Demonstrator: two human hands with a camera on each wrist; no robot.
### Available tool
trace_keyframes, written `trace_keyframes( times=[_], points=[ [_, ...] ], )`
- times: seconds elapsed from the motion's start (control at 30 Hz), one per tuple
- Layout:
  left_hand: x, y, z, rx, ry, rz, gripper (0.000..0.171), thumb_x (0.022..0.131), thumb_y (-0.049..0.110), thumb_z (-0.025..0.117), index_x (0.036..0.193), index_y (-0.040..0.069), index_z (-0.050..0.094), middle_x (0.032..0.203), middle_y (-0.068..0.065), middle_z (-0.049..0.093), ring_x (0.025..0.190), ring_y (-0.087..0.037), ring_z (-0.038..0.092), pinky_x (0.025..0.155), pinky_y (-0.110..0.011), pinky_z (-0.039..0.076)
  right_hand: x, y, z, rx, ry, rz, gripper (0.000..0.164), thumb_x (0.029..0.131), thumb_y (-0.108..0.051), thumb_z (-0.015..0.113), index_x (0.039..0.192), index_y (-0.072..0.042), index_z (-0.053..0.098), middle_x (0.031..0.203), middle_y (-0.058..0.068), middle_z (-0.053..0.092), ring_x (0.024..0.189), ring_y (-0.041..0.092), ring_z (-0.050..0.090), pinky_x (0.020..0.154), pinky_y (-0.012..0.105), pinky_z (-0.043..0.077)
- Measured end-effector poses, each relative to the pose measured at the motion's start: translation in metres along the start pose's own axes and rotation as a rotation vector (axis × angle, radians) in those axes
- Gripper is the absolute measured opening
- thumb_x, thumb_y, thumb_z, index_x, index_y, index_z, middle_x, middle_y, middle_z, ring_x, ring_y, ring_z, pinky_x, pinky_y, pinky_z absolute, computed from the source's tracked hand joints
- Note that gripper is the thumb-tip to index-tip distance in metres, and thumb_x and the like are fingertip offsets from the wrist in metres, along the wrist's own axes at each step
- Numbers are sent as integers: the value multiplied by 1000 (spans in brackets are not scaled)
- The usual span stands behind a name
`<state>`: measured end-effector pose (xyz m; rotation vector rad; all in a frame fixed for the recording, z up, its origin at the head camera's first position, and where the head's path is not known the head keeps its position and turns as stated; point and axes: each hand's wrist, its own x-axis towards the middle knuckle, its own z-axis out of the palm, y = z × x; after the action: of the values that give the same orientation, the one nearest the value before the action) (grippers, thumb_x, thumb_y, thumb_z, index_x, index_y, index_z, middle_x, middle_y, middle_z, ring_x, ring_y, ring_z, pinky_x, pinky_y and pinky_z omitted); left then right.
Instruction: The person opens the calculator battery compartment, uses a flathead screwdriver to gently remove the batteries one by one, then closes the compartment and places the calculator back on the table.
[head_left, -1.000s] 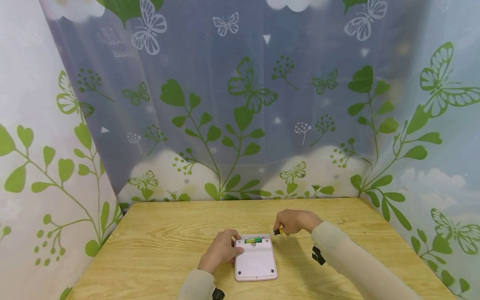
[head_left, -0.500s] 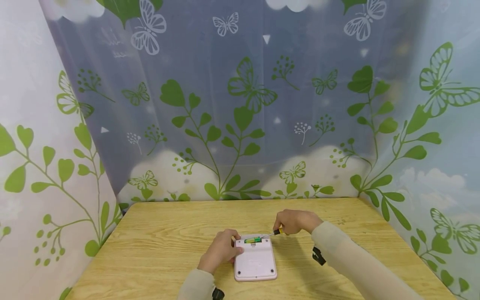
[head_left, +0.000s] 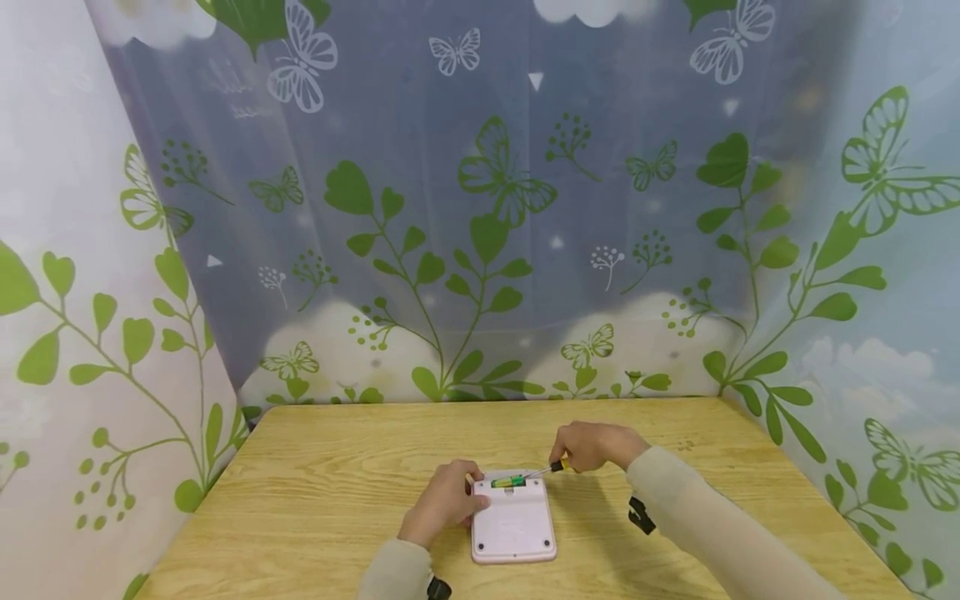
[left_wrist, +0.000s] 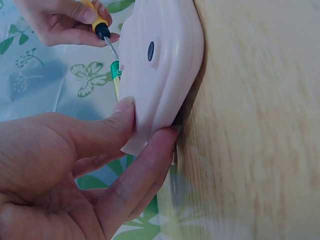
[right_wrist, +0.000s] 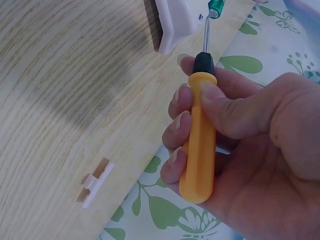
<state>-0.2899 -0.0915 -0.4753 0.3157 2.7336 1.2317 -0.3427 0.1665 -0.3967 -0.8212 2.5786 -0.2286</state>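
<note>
A pale pink calculator lies back side up on the table, its battery slot uncovered along the far edge. Inside that slot sits a green battery. My left hand pinches the calculator's far left corner, thumb on the back and fingers underneath, as the left wrist view shows. With my right hand I grip a screwdriver by its orange-yellow handle, fingers wrapped round it. The thin metal shaft reaches to the battery's right end, where the tip is hidden behind the battery and the casing.
A small pale plastic piece, shaped like a battery cover with a tab, lies near the table's far edge. The wooden table is backed by a curtain printed with leaves and butterflies, which also runs along both sides.
The whole head view has shifted slightly. Both hands, the screwdriver and the calculator keep the same places relative to each other.
</note>
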Motion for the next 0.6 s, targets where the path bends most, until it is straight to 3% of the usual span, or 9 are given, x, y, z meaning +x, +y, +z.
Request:
trace_keyframes(
  times=[0.17, 0.3, 0.6],
  points=[
    [0, -1, 0, 6, -3, -9, 29, 91, 5, 77, 117, -2, 66, 86, -11, 59, 64, -18, 60, 52, -26, 55, 1, 1, 0, -9, 2, -8, 50, 92, 18, 50, 120, -12, 77, 129, 10, 73, 127, 32, 65, 89, 32, 55],
    [0, 1, -1, 5, 3, -2, 29, 91, 5, 77, 117, -2, 66, 86, -11, 59, 64, -18, 60, 52, -26, 55, 2, 2, 0, -26, 1, -2, 50, 92, 17, 51, 121, -13, 77, 130, 9, 72, 130, 34, 63, 103, 44, 57],
    [-1, 1, 0, 11, 8, -4, 29, 91, 4, 77, 117, -3, 66, 86, -11, 59, 62, -17, 60, 51, -25, 54, 2, 1, 0, -15, -3, 7, 49, 92, 17, 52, 120, -13, 78, 128, 9, 73, 126, 33, 65, 101, 44, 58]
  ],
)
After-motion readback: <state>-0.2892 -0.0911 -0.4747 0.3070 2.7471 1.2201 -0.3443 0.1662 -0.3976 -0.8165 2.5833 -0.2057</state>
